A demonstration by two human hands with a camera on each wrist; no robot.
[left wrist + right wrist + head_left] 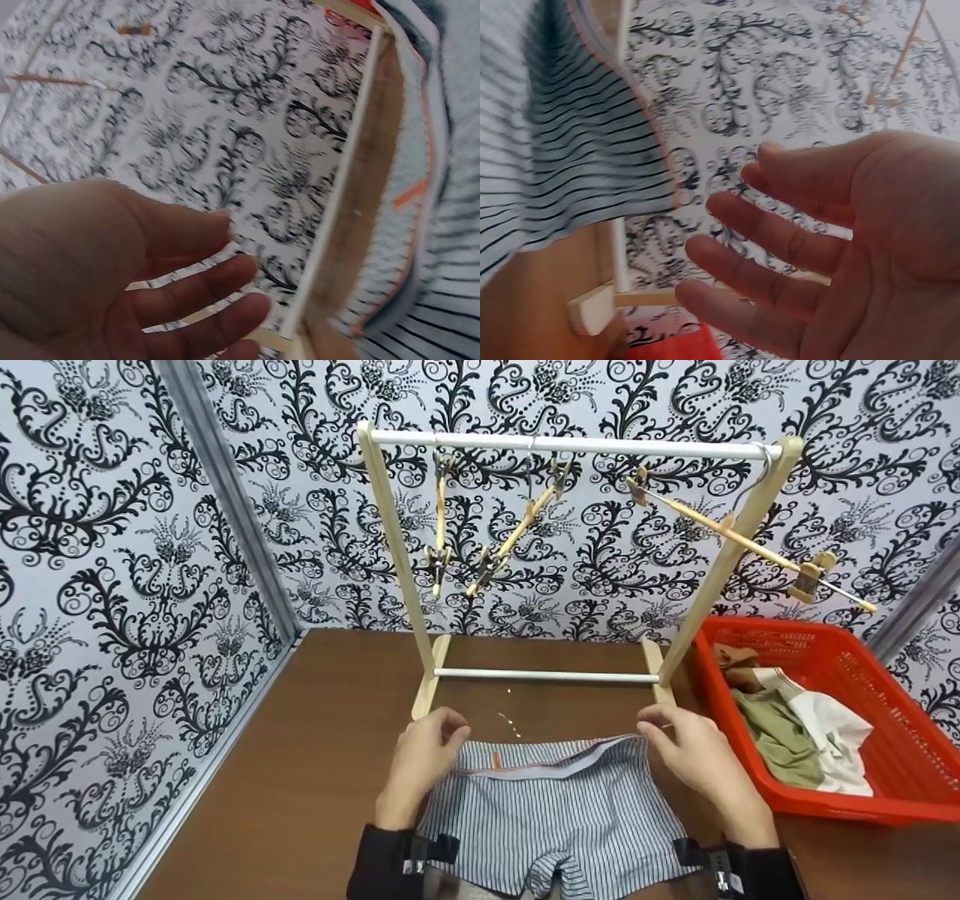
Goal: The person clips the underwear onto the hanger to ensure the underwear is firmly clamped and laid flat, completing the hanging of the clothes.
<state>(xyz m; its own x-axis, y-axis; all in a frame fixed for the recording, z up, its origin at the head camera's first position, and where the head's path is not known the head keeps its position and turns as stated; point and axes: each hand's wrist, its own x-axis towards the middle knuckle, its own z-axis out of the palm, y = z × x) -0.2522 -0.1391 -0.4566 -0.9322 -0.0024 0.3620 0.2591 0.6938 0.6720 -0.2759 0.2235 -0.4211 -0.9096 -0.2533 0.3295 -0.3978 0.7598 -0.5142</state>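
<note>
A pair of striped shorts [555,810] lies spread out with its waistband toward the rack, an orange tag [496,760] showing inside the waist. Beside the waistband's left corner is my left hand [427,754], its fingers loosely bent. The left wrist view shows bare space between those fingers [202,285] and the cloth. Off the right corner hovers my right hand [694,746]. Its fingers [757,277] spread loosely in the right wrist view, with the shorts' edge a short distance from the fingertips. Neither hand holds anything.
A wooden rack [397,540] with a white top bar [577,444] stands behind the shorts. Three clip hangers hang from it, the rightmost hanger [750,544] jutting forward. At right, a red basket [885,697] contains crumpled green and white cloth [802,727]. Patterned walls enclose the brown table [300,780].
</note>
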